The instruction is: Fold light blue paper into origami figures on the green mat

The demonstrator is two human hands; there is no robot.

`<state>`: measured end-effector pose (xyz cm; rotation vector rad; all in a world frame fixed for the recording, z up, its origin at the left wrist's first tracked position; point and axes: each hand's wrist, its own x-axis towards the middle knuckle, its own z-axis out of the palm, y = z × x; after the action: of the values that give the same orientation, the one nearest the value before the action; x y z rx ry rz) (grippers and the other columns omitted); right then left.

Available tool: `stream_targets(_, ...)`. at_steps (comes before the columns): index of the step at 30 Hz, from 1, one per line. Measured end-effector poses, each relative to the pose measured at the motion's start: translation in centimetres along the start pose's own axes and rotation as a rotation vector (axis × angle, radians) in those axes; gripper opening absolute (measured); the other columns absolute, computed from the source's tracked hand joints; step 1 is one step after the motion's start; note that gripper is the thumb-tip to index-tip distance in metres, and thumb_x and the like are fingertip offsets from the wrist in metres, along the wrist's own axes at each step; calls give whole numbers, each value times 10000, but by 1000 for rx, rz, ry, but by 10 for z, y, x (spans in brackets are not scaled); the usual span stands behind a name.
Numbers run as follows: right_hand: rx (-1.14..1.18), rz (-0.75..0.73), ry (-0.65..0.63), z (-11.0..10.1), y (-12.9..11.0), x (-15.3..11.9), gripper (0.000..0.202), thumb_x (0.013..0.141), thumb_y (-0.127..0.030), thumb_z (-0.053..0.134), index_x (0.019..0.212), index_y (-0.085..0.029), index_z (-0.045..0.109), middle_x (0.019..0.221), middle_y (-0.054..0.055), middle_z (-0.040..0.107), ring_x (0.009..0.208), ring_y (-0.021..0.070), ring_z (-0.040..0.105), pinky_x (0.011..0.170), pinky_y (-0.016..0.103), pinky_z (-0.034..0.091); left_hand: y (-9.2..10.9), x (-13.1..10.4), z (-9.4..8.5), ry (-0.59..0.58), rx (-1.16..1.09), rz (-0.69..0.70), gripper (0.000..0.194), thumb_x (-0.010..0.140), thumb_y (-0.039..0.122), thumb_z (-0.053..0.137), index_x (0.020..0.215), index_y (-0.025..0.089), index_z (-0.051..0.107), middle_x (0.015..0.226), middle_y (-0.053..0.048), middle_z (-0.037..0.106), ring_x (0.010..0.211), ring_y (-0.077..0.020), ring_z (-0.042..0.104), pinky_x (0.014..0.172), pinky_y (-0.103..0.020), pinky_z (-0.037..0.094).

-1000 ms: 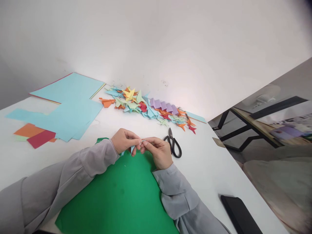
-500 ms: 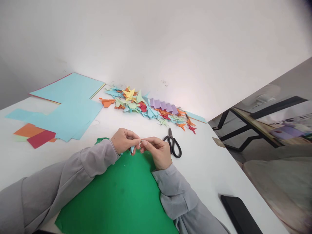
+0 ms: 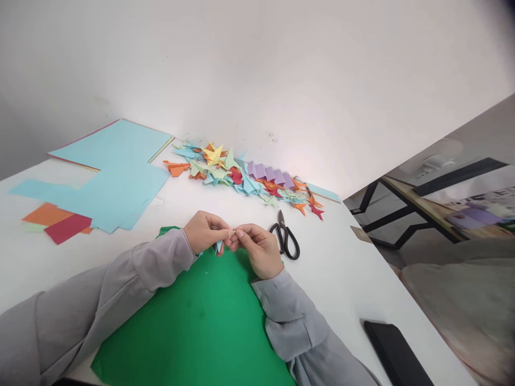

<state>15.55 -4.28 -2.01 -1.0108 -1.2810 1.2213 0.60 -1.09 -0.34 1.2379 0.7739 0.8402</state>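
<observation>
My left hand (image 3: 206,233) is closed around a small folded piece of light blue paper (image 3: 218,246), most of which its fingers hide. My right hand (image 3: 261,249) meets it fingertip to fingertip, thumb and forefinger pinched at the edge of the left hand's grip. Whether the right fingers hold part of the same paper is too small to make out. Both hands are over the far end of a green sheet (image 3: 193,321). Just right of my right hand lies a pair of black-handled scissors (image 3: 285,236).
Along the wall runs a pile of folded paper stars and shapes (image 3: 245,177). Light blue sheets (image 3: 112,195) lie at the left, near orange and red paper pieces (image 3: 68,229). A black flat object (image 3: 396,351) rests at the front right, by the table's edge.
The right fingertips have closed in slightly against the left hand's fingertips. Everything else looks the same.
</observation>
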Motion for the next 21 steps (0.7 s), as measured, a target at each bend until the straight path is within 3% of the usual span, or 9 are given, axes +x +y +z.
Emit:
stream_targets(6, 80, 40, -44, 0, 0, 0, 252, 743, -413, 632, 731, -162, 648, 623, 15, 655, 517, 123, 600, 507, 265, 508, -2, 1, -1, 9, 4, 15, 93, 598, 168, 612, 553, 88, 601, 439, 12, 578, 301, -85, 500, 305, -191, 399)
stream_targets(16, -165, -49, 45, 2, -4, -2, 248, 729, -397, 646, 659, -167, 588, 553, -14, 605, 458, 98, 546, 460, 233, 443, -2, 0, 0, -29, 13, 2, 98, 604, 175, 634, 564, 91, 603, 438, 11, 582, 300, -90, 504, 307, -194, 399)
stream_targets(21, -116, -25, 39, 2, -3, -2, 274, 698, -421, 668, 644, -170, 569, 531, -27, 582, 424, 89, 515, 428, 226, 416, -1, 0, 0, -34, 13, 5, 96, 591, 164, 656, 561, 87, 607, 430, 5, 585, 298, -96, 506, 303, -194, 394)
